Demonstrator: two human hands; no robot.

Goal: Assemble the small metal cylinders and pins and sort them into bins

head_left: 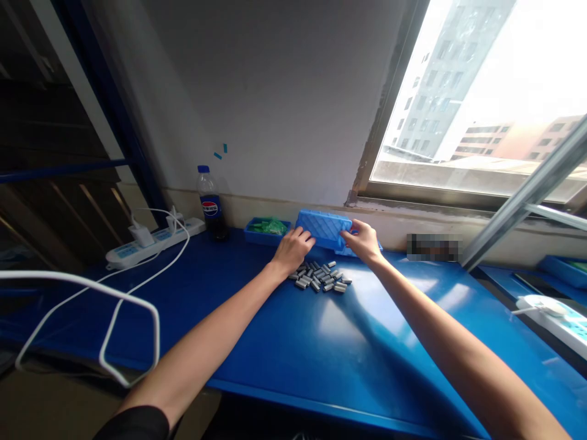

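A blue plastic bin (324, 225) is tipped on its side near the wall, its patterned face toward me. My left hand (293, 249) is closed on the bin's left end. At its right end, my right hand (362, 240) pinches the edge between thumb and fingers. Just in front of the bin lies a loose heap of small silver metal cylinders (321, 278) on the blue table (293, 354). Part of another blue piece shows behind the bin, by my right hand; what it is I cannot make out.
Left of the bin stands a blue tray (252, 237) holding green packets (270, 226). Further left are a cola bottle (211, 205) and a power strip (156, 239) with white cables. A metal bar (523, 201) slants at right, near another power strip (557, 315).
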